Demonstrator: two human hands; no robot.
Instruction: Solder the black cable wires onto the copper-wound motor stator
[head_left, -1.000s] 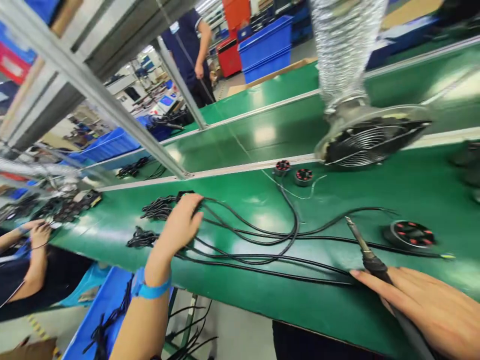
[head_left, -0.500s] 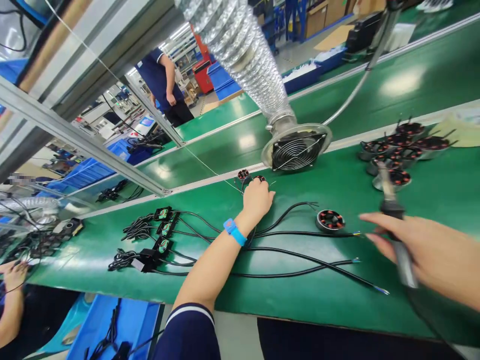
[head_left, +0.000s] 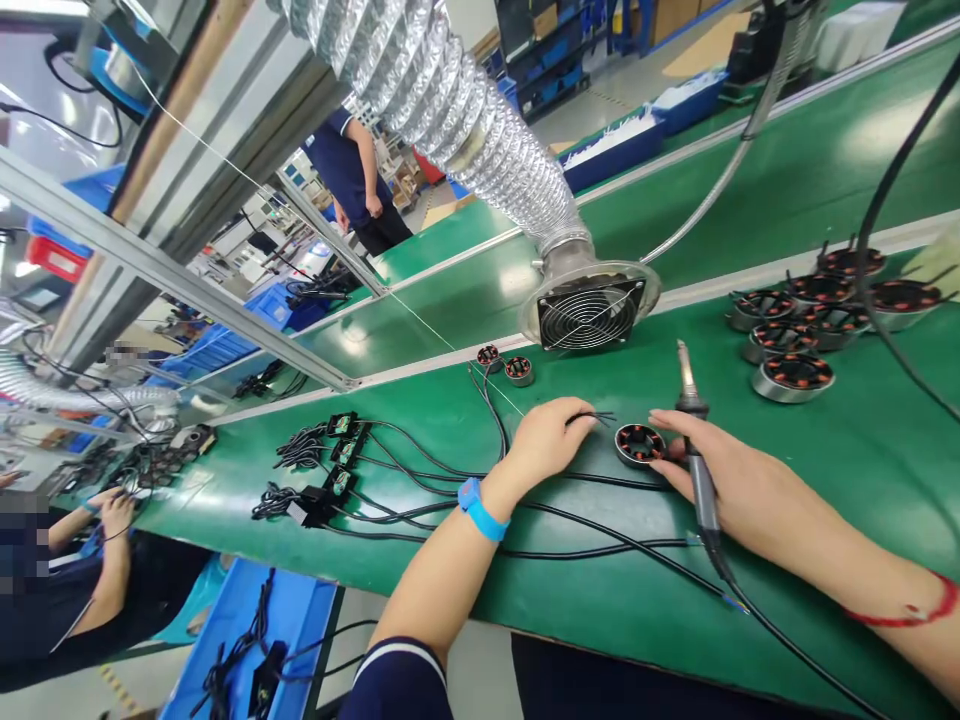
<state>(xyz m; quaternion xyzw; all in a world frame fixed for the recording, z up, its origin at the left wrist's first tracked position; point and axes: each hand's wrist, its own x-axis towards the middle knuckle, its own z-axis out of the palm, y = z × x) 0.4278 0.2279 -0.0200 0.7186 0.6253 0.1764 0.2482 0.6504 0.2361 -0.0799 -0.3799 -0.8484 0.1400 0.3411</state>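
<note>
A glossy green bench top (head_left: 892,470) carries long black cables (head_left: 577,553) — to their left, black housings (head_left: 345,452) showing green boards, and bundled cords (head_left: 300,447) — plus one round metal-rimmed part (head_left: 639,444), two similar parts (head_left: 518,371) near the back and a crowded cluster (head_left: 795,372) at right

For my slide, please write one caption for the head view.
Left hand holds a cable end; right hand holds a soldering iron beside a round part.

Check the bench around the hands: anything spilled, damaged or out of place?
Nothing looks spilled or damaged. Mildly untidy: two black cables cross instead of lying side by side on the green bench, nearer its front edge than the left hand.
</note>
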